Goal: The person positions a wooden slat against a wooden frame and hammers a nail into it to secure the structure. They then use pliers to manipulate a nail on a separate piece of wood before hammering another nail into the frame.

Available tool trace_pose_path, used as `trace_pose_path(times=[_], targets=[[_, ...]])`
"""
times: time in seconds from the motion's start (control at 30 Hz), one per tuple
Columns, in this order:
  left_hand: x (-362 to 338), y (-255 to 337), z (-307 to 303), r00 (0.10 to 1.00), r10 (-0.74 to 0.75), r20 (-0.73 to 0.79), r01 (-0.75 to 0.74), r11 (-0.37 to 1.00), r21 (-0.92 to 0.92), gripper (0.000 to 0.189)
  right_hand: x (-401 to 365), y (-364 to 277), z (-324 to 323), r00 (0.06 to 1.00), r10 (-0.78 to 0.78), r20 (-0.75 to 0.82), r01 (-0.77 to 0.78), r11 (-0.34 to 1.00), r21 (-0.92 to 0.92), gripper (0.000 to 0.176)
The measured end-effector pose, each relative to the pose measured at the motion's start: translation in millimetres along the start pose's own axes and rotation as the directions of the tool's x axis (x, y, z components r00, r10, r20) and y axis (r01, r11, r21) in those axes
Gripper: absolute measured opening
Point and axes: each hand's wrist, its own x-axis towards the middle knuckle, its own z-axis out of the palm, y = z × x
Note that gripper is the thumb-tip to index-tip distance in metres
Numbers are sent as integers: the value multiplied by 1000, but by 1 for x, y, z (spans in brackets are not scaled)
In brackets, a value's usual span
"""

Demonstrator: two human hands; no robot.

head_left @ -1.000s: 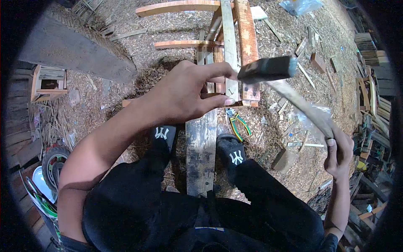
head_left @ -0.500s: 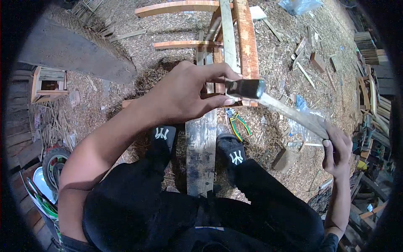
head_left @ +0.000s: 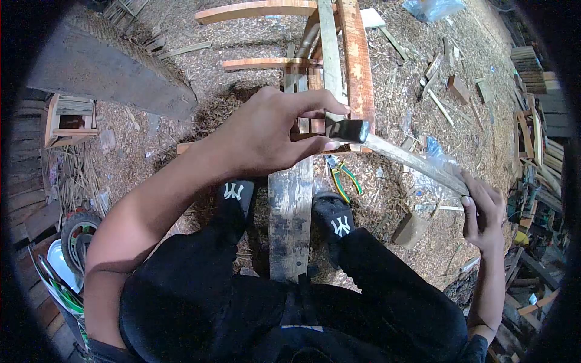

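My right hand [head_left: 484, 212] grips the end of a hammer's wooden handle [head_left: 417, 163]. The dark hammer head [head_left: 351, 130] is at the fingertips of my left hand [head_left: 263, 133], whose thumb and fingers are bent toward each other over the wood. What they pinch, if anything, is hidden behind the hammer head. Just beyond lie a pale narrow slat [head_left: 331, 54] and a reddish wooden beam [head_left: 358, 60], parts of a frame with curved rails [head_left: 260, 63]. Below my left hand a worn plank [head_left: 289, 218] runs back between my legs.
Pliers with green and yellow handles [head_left: 345, 181] lie on the chip-covered ground beside my shoe [head_left: 333, 218]. A wood block [head_left: 411, 230] and offcuts [head_left: 458, 89] are scattered to the right. A broad dark board [head_left: 109, 72] stands at upper left, near a wheel [head_left: 78, 239].
The hammer head has shifted slightly left and my right hand a little left with it. My left hand stays about where it was.
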Motion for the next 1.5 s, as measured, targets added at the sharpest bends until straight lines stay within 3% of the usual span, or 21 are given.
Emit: trace_pose_path(times=[0.1,0.17,0.27,0.33,0.43,0.5,0.57,0.63,0.7,0.77,0.8,0.93,1.03,1.07,1.17,1.2,1.3,1.33,1.43,1.47,1.5], targets=[[1,8,-5,990,-123,76,128,990,-67,43,-2,0,-1,997,81,15,-82,985,154,40],[1,8,-4,989,-129,74,133,990,-53,43,-7,6,7,982,-52,-183,69,994,84,42],[1,5,-2,997,-73,40,75,997,-28,43,1,0,0,1000,-5,-9,5,1000,-5,43],[1,5,-4,1000,-16,6,16,1000,-20,43,0,2,0,998,-28,-55,30,999,39,44],[1,7,-4,989,-116,89,119,992,-30,45,-8,9,8,989,-48,-137,62,993,96,43],[0,1,3,999,-40,-20,38,995,-94,44,-8,9,8,982,-51,-181,72,991,109,42],[0,2,1,1000,-9,-21,7,998,-69,43,-3,5,3,999,35,26,-35,999,2,40],[0,6,-3,1000,16,-22,-17,999,-47,42,-5,9,5,998,-20,-65,22,999,26,40],[1,13,-6,985,-159,69,161,986,-28,43,-6,9,7,986,-69,-153,77,996,44,40],[1,6,-1,994,-104,39,106,993,-47,44,-1,4,8,980,-97,-171,101,995,13,42],[1,4,0,999,-49,9,50,997,-60,44,1,1,3,999,34,-8,-34,999,6,42],[1,8,-2,995,-98,23,100,990,-101,42,-1,5,6,979,-98,-180,106,994,39,43],[1,3,1,999,-24,-27,22,997,-72,41,-3,4,9,983,-85,-161,90,996,24,44],[1,3,1,999,-37,-18,37,998,-49,42,5,-5,0,1000,18,25,-18,1000,-7,45],[1,7,-3,998,-69,15,69,996,-51,43,3,-5,-1,999,45,-17,-44,996,81,44],[2,10,-5,995,-85,43,88,993,-80,43,-6,8,9,983,-65,-170,80,993,84,43],[4,16,-8,976,-190,103,195,980,-40,42,-11,11,15,979,-57,-194,82,989,119,42],[3,13,-6,977,-188,104,193,981,-38,42,-3,4,10,997,-51,-55,51,999,-16,43],[1,5,0,998,-58,4,58,998,-29,42,-2,-2,-3,995,72,65,-76,996,55,44],[2,9,-3,996,-79,30,81,995,-50,42,-5,1,3,998,-11,-69,16,997,80,45],[2,10,-4,994,-99,53,103,992,-70,42,-6,4,10,998,-10,-66,15,997,80,45]])
